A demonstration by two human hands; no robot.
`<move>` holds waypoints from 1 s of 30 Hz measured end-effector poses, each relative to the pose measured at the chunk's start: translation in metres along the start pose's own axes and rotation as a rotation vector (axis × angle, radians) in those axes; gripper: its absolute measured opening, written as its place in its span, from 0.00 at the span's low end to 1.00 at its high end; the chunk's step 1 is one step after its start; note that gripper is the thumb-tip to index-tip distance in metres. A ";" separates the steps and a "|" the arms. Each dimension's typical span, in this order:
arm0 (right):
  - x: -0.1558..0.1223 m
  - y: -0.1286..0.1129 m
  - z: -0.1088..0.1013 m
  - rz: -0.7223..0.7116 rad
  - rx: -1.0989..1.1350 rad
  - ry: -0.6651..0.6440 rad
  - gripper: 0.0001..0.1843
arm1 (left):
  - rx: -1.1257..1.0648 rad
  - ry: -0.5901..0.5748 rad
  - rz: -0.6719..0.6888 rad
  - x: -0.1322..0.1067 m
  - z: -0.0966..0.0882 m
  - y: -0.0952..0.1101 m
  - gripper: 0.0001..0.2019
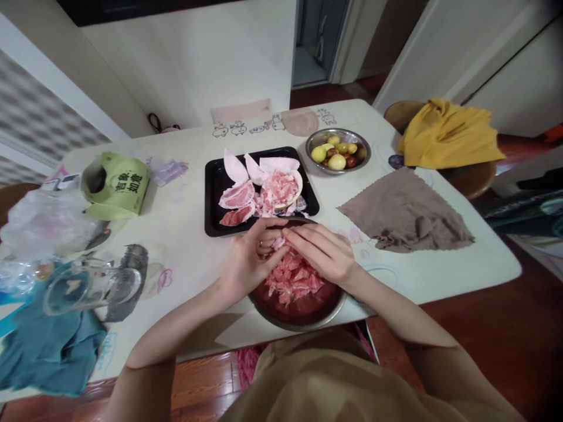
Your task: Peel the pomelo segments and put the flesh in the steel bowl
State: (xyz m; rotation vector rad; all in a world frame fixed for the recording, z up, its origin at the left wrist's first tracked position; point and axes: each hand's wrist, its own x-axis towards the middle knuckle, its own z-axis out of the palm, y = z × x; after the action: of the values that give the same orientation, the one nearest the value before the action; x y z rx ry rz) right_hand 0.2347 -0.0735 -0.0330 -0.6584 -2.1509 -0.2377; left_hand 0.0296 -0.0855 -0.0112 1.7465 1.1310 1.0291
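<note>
My left hand (250, 258) and my right hand (321, 251) meet over a metal bowl (299, 319) at the table's near edge, fingers curled and pinching a small pink piece of pomelo flesh (278, 242) between them. The bowl holds a heap of peeled pink pomelo pieces (294, 280). Just beyond the hands lies a black tray (213, 199) with pomelo peel and membrane scraps (264, 189).
A steel bowl of small green and red fruits (338, 151) stands behind the tray. A brown cloth (402, 214) lies to the right, a yellow cloth (448, 136) on a chair beyond. At the left are a green box (115, 184), a glass jug (88, 284), plastic bags and a teal cloth (48, 346).
</note>
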 end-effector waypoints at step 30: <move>-0.010 -0.002 0.001 -0.013 0.047 0.075 0.20 | 0.033 -0.021 0.035 0.002 -0.004 0.005 0.15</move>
State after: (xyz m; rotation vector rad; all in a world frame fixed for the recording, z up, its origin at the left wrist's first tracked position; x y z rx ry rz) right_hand 0.2380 -0.0782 -0.0412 -0.5993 -2.0834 -0.2152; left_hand 0.0279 -0.0846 -0.0055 1.8044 1.1136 1.0156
